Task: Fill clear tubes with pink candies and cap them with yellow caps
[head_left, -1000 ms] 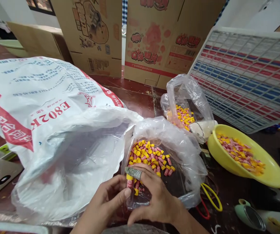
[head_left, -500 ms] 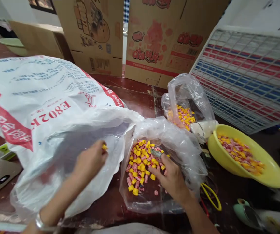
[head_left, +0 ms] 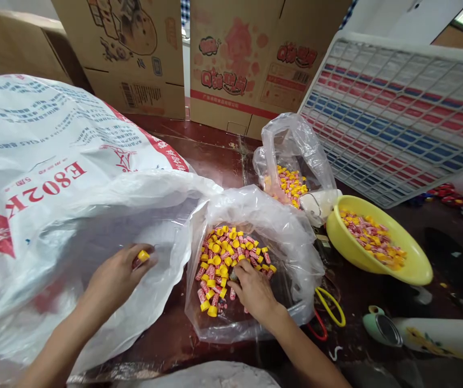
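My left hand (head_left: 119,276) pinches a small red tube with a yellow cap (head_left: 142,256) at the mouth of a large white sack (head_left: 49,178) printed E802K. My right hand (head_left: 253,289) lies inside a clear plastic bag (head_left: 272,226), fingers curled among a heap of yellow-capped red tubes (head_left: 225,256). What those fingers hold is hidden by the pile.
A second clear bag (head_left: 292,156) with more tubes stands behind. A yellow bowl (head_left: 409,269) of tubes sits at right, a gridded white tray (head_left: 397,113) leans behind it. Cardboard boxes (head_left: 231,59) line the back. Scissors (head_left: 328,312) and a pale green can (head_left: 383,328) lie near my right arm.
My left hand carried one capped tube from beside my right hand over to the white sack's mouth. My right hand reached back into the heap. The view shifted right and down.
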Available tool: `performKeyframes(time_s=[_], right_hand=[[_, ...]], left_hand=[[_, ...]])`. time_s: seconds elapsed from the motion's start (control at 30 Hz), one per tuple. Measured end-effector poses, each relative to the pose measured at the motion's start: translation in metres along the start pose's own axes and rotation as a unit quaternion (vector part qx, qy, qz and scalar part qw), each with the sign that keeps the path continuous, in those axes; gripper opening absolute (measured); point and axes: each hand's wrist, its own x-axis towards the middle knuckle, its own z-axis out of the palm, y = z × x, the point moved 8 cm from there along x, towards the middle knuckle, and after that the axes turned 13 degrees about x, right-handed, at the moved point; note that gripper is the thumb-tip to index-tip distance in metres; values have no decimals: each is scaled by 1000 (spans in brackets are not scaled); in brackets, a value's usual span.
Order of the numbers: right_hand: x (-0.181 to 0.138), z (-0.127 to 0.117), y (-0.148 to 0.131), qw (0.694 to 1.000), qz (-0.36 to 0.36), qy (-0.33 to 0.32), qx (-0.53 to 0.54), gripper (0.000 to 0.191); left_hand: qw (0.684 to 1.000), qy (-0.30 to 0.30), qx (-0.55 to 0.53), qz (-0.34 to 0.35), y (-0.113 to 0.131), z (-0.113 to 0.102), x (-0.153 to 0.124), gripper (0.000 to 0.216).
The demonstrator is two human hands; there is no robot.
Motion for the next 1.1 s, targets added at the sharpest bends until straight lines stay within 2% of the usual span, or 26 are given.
performKeyframes(time_s=[0.07, 0.13, 0.17, 0.23, 0.3, 0.33, 0.4, 0.5, 0.53, 0.6, 0.67, 0.7, 0.8, 0.87, 0.9, 0.93, 1.0, 1.03, 1.07, 1.1], right_hand=[[-1, -3, 1, 999, -11, 11, 32, 10], [-3, -14, -2, 988, -21, 59, 138, 12], [-6, -22, -6, 971, -27, 91, 221, 11], [-11, -37, -19, 911, -46, 137, 385, 12], [-14, -47, -41, 872, -78, 140, 463, 19], [-16, -51, -54, 869, -96, 136, 466, 18], [-19, -57, -77, 885, -140, 117, 428, 13], [-26, -57, -104, 903, -227, 70, 358, 15], [-28, -55, -111, 905, -259, 49, 334, 20], [-34, -47, -119, 909, -309, 33, 277, 47], [-37, -40, -121, 916, -329, 60, 222, 72], [-38, -38, -120, 918, -329, 85, 204, 75], [-38, -33, -118, 918, -322, 136, 188, 71], [-36, -32, -118, 919, -327, 124, 184, 70], [-34, -33, -117, 921, -327, 109, 180, 74], [-31, -35, -113, 926, -321, 93, 175, 81], [-24, -46, -96, 940, -283, 93, 166, 92], [-20, -54, -83, 948, -249, 115, 162, 86], [-17, -62, -68, 955, -212, 141, 155, 70], [-15, -67, -55, 960, -178, 162, 142, 46]], left_hand=[[992, -14, -127, 20, 10, 2, -27, 50], [962, -52, -266, 34, 27, 10, -54, 49], [944, -76, -319, 41, 38, 15, -66, 46], [916, -126, -377, 54, 60, 25, -83, 43], [893, -163, -415, 59, 78, 31, -92, 43], [883, -176, -430, 61, 85, 33, -94, 44], [864, -185, -462, 69, 94, 30, -95, 43], [829, -175, -526, 74, 98, 24, -93, 38], [811, -171, -555, 69, 98, 24, -93, 36], [770, -170, -613, 47, 97, 26, -92, 35], [738, -167, -654, 31, 98, 31, -92, 36], [728, -165, -665, 27, 101, 33, -92, 36], [700, -182, -690, 25, 114, 38, -93, 39], [680, -218, -699, 23, 123, 38, -93, 41], [691, -223, -687, 28, 123, 35, -90, 41], [736, -205, -644, 37, 118, 28, -83, 39], [871, -107, -478, 46, 93, 7, -58, 29], [935, -35, -350, 45, 78, -7, -42, 23], [966, 15, -259, 24, 63, -18, -24, 17], [976, 37, -216, 3, 50, -23, -6, 15]])
